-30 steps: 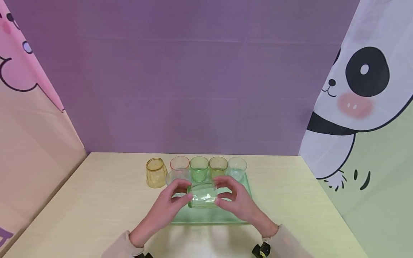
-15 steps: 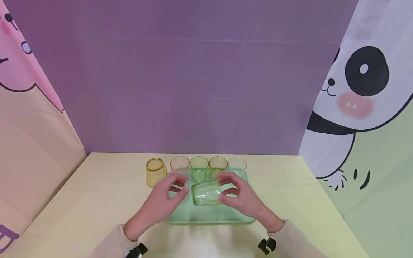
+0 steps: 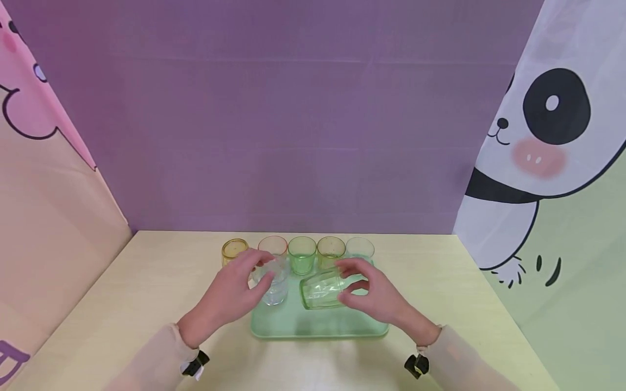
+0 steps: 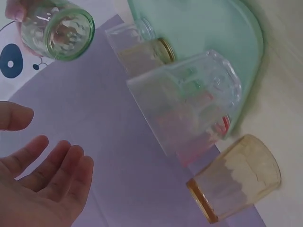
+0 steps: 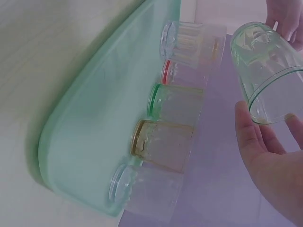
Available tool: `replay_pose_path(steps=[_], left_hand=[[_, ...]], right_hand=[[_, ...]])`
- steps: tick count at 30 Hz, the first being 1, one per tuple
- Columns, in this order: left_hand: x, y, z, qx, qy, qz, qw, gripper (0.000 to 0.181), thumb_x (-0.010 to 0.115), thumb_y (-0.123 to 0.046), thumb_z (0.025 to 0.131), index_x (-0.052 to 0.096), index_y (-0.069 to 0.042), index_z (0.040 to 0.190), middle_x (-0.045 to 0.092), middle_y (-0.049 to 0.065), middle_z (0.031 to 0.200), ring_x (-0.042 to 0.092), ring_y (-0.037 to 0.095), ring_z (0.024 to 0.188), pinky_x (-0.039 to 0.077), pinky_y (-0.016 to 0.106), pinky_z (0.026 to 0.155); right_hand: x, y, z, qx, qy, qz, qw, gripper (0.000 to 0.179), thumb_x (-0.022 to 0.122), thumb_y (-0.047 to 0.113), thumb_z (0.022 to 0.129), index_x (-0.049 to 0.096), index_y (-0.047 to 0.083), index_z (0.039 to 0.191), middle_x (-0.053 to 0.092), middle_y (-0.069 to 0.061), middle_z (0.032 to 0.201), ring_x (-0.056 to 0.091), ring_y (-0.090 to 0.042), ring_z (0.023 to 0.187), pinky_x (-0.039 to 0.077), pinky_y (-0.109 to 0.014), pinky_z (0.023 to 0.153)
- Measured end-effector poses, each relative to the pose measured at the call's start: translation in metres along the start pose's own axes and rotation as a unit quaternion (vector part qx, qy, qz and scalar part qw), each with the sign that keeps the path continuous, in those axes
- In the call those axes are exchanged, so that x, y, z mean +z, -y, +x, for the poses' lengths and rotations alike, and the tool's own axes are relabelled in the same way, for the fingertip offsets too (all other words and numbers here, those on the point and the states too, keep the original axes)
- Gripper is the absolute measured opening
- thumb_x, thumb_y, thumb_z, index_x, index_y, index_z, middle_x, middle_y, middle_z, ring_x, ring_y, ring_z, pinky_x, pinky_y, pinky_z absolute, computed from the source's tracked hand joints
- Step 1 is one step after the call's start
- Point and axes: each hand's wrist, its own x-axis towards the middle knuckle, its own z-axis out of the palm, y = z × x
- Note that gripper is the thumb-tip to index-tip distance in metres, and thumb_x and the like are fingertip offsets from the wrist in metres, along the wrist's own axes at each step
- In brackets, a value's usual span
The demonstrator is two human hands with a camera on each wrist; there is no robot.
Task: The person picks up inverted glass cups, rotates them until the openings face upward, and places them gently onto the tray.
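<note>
My right hand [image 3: 379, 296] grips a light green drinking glass [image 3: 318, 290] by its rim end. The glass lies sideways above the green tray [image 3: 337, 327], its base pointing left. With fingers spread and nothing held, my left hand [image 3: 227, 290] hovers beside a clear glass [image 3: 277, 288] standing at the tray's left; in the left wrist view a gap shows between the hand [image 4: 52, 184] and that clear glass [image 4: 189, 101]. Behind it, partly covered by my left fingers, an amber glass [image 3: 235, 248] stands upside down on the table, off the tray.
Along the tray's back edge stand a red-rimmed glass [image 3: 272, 246], a green glass [image 3: 301, 258], an amber-rimmed glass [image 3: 331, 251] and a clear glass [image 3: 360, 248]. A purple cloth wall [image 3: 313, 136] rises behind the pale table [image 3: 146, 293].
My left hand has let go of the light green glass and moved left toward the clear glass. My right hand has shifted slightly right, carrying the light green glass.
</note>
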Motion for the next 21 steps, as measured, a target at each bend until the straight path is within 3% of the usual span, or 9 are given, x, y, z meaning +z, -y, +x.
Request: replay_pose_path(steps=[7, 14, 21], left_hand=[[-0.006, 0.012, 0.007, 0.013, -0.004, 0.05, 0.9987, 0.024, 0.069, -0.01, 0.091, 0.066, -0.004, 0.115, 0.066, 0.009, 0.111, 0.062, 0.03, 0.103, 0.054, 0.047, 0.079], [-0.011, 0.017, 0.017, 0.05, -0.011, 0.088, 0.9948, 0.026, 0.07, -0.01, 0.09, 0.067, -0.002, 0.114, 0.066, 0.011, 0.108, 0.062, 0.034, 0.101, 0.054, 0.048, 0.081], [-0.016, 0.026, 0.025, 0.081, -0.02, 0.12, 0.9893, 0.025, 0.069, -0.008, 0.088, 0.067, 0.001, 0.111, 0.067, 0.012, 0.104, 0.063, 0.035, 0.097, 0.054, 0.048, 0.081]], right_hand=[[-0.007, 0.003, 0.001, 0.025, 0.005, -0.046, 0.9986, 0.054, 0.077, 0.007, 0.085, 0.058, 0.009, 0.136, 0.059, -0.013, 0.131, 0.056, -0.027, 0.113, 0.056, -0.031, 0.087], [-0.011, 0.004, 0.003, 0.025, 0.009, -0.102, 0.9944, 0.052, 0.075, 0.01, 0.085, 0.06, 0.012, 0.135, 0.06, -0.005, 0.119, 0.056, -0.031, 0.109, 0.056, -0.032, 0.087], [-0.012, 0.005, 0.005, 0.024, 0.024, -0.151, 0.988, 0.053, 0.074, 0.013, 0.085, 0.06, 0.012, 0.136, 0.06, -0.002, 0.119, 0.055, -0.029, 0.109, 0.055, -0.031, 0.084]])
